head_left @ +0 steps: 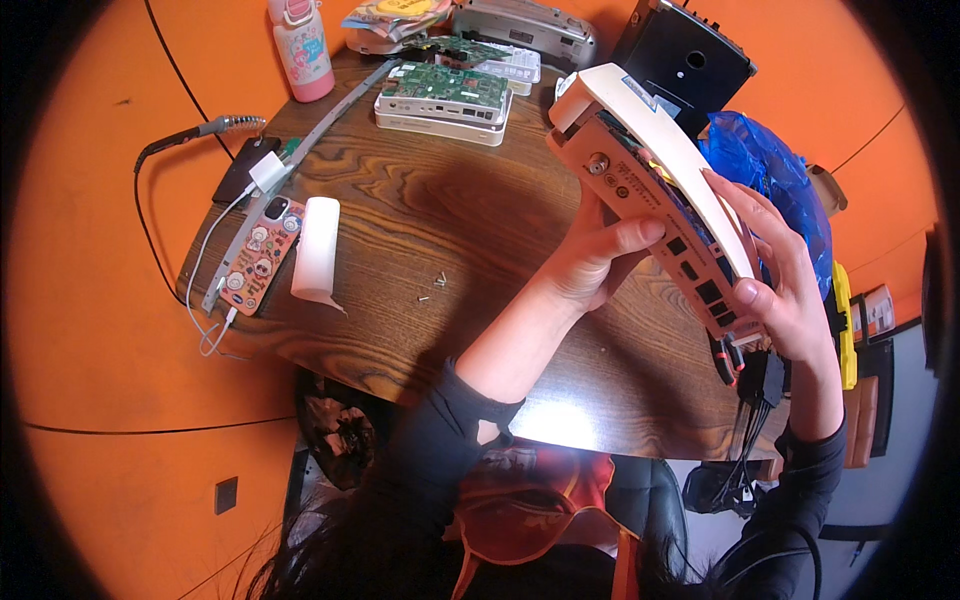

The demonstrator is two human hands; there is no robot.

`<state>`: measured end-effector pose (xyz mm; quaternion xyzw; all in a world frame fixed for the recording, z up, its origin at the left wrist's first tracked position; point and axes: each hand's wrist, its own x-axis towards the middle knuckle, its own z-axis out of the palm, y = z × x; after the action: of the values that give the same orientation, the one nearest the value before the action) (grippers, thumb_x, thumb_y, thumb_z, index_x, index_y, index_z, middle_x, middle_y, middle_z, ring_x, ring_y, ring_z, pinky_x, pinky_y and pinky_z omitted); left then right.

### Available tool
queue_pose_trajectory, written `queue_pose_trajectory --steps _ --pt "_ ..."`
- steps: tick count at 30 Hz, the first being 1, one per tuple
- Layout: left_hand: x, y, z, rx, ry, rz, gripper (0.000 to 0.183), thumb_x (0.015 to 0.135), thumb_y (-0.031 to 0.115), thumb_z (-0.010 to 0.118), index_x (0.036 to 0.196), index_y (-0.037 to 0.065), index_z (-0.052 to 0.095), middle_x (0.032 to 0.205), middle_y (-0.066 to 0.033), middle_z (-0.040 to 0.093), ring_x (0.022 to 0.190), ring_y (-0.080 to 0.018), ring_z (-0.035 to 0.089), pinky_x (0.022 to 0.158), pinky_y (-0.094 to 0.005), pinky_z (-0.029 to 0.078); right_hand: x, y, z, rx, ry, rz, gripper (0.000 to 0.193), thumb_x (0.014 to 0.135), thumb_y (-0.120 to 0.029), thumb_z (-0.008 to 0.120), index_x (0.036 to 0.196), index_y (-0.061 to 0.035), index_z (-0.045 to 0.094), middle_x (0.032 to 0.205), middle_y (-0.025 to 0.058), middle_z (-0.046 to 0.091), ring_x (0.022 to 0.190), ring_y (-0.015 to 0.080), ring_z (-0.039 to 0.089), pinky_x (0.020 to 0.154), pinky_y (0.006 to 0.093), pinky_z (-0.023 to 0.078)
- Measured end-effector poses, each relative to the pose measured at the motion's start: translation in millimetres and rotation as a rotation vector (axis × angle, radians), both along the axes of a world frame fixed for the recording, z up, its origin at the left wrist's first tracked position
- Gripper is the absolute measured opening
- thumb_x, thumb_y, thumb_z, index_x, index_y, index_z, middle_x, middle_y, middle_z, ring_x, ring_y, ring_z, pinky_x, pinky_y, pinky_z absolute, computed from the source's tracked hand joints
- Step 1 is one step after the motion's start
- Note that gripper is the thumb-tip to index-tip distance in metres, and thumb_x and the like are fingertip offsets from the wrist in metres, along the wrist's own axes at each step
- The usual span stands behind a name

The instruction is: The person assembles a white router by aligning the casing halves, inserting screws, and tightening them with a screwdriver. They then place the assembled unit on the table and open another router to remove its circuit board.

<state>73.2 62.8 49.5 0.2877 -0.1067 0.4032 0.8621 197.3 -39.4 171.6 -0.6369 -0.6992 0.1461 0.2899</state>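
Note:
Both hands hold a white set-top box (655,215) up at the right of the table, tilted, its row of ports facing me. Along one edge its lid (690,165) stands apart from the base, and some inner parts show in the gap. My left hand (605,250) grips the port side, thumb on the panel and fingers hidden behind. Wrapped round the lid's right end is my right hand (785,270), its thumb by the lower ports. Below the box, a tool with red-and-black handles (727,362) partly shows. A few small screws (440,280) lie mid-table.
A green circuit board (445,88) rests on white casings at the back. At the left are a phone in a sticker-covered case (262,255), a white roll (318,245) and a soldering iron (200,130). A pink bottle (303,60), blue plastic bag (765,170) and black cables (755,400) sit round the edges.

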Motion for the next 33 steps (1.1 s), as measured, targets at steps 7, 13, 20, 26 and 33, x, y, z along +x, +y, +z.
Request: queue_pose_trajectory --steps 7,13,20,26,33 --pt "2.0 0.6 -0.4 0.026 -0.037 0.014 0.093 0.066 0.021 0.076 0.135 0.022 0.015 0.121 -0.0086 0.043 0.115 -0.0232 0.044 0.099 -0.0437 0.038 0.2 1.2 0.7 -0.031 0.005 0.017 0.081 0.064 -0.06 0.059 0.125 -0.0058 0.05 0.118 0.0205 0.049 0.109 0.0323 0.048 0.093 0.0427 0.036" --pt "2.9 -0.6 -2.4 0.012 -0.055 0.022 0.092 0.066 0.021 0.076 0.134 0.023 0.014 0.12 -0.0085 0.044 0.114 -0.0226 0.046 0.098 -0.0426 0.039 0.9 2.9 -2.0 -0.051 0.045 0.042 0.081 0.065 -0.058 0.059 0.124 -0.0035 0.05 0.116 0.0204 0.05 0.108 0.032 0.049 0.092 0.0422 0.037" --pt "2.9 1.7 -3.5 0.017 -0.025 0.023 0.092 0.065 0.025 0.077 0.134 0.021 0.016 0.119 -0.0087 0.044 0.113 -0.0225 0.047 0.096 -0.0421 0.042 2.1 3.7 -3.3 -0.073 0.053 0.055 0.08 0.066 -0.058 0.059 0.123 -0.0027 0.05 0.116 0.0203 0.05 0.107 0.0318 0.049 0.091 0.0418 0.037" --pt "2.9 0.1 0.2 0.027 0.006 0.058 0.088 0.064 0.028 0.079 0.131 0.019 0.021 0.116 -0.0089 0.045 0.112 -0.0233 0.047 0.094 -0.0439 0.044 1.9 3.6 -4.0 -0.084 0.129 0.059 0.08 0.068 -0.055 0.06 0.126 -0.0022 0.047 0.117 0.0179 0.051 0.107 0.0293 0.051 0.089 0.0389 0.041" --pt "3.8 1.1 2.0 0.06 0.012 0.057 0.089 0.062 0.032 0.079 0.129 0.018 0.023 0.116 -0.0107 0.045 0.112 -0.0251 0.048 0.091 -0.0469 0.045 9.4 4.7 -1.8 -0.077 0.173 0.032 0.08 0.067 -0.058 0.058 0.127 -0.0053 0.047 0.117 0.0159 0.051 0.104 0.0281 0.054 0.083 0.0394 0.047"
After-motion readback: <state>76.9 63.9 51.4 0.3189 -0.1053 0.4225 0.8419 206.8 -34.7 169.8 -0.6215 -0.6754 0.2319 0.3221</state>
